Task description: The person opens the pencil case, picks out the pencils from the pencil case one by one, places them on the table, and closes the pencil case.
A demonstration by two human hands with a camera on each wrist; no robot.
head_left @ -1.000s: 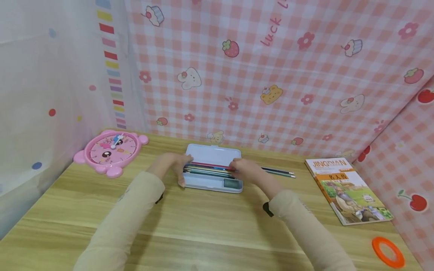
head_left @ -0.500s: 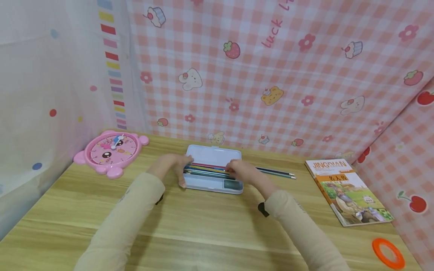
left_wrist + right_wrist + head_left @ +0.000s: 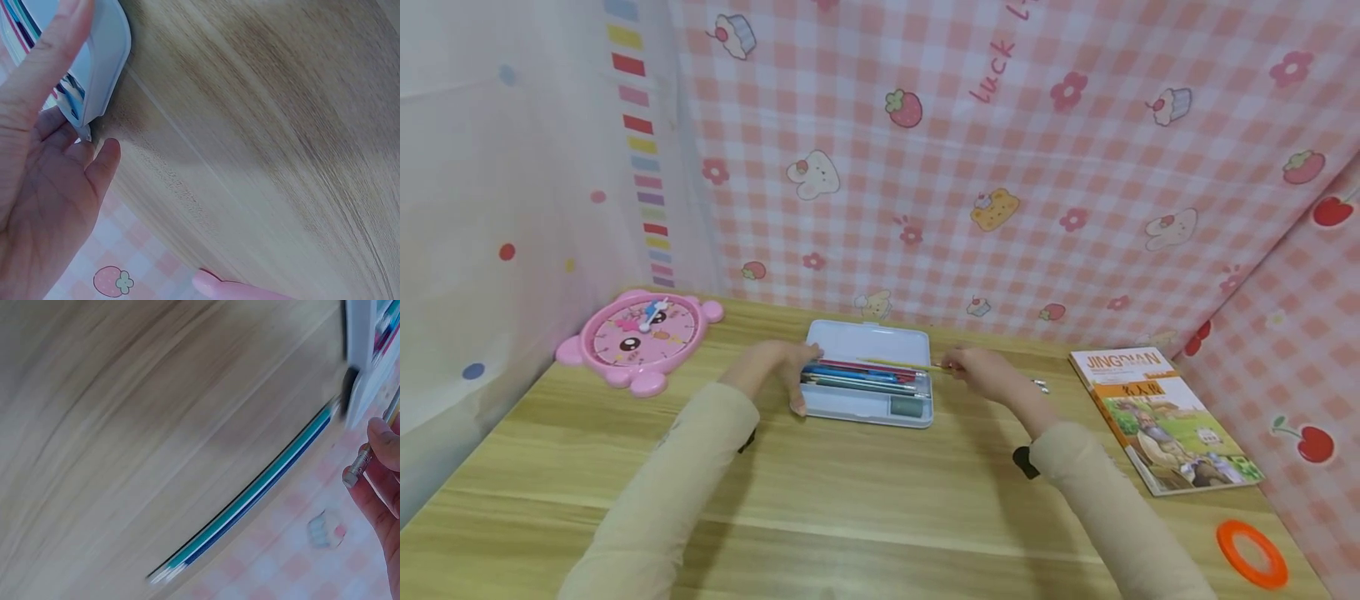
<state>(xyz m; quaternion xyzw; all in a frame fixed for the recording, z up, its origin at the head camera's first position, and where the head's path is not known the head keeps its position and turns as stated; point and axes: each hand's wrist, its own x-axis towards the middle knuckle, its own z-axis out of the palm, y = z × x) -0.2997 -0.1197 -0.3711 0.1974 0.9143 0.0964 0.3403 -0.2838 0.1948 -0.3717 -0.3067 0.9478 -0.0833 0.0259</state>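
An open white pencil case [image 3: 868,340] lies on the table with several pencils [image 3: 857,377] inside, red, blue and green among them. A grey-green block [image 3: 907,407] sits in its front right corner. My left hand [image 3: 775,372] grips the case's left end, thumb at the front and fingers behind. Just past the right end, my right hand [image 3: 988,372] pinches a yellow pencil [image 3: 891,362] near its eraser end, which shows in the right wrist view. The pencil's other end reaches over the case. On the table to the right lie teal and dark blue pencils [image 3: 250,489], partly hidden by my right hand in the head view.
A pink toy clock [image 3: 643,337] stands at the back left. To the right lies a book [image 3: 1165,425], with an orange ring [image 3: 1252,554] nearer the front. A checked pink cloth [image 3: 880,183] hangs behind the table.
My right hand went into the case over the pencils, then moved right, drawing the yellow pencil up and partly out. The left hand has stayed on the case's left end.
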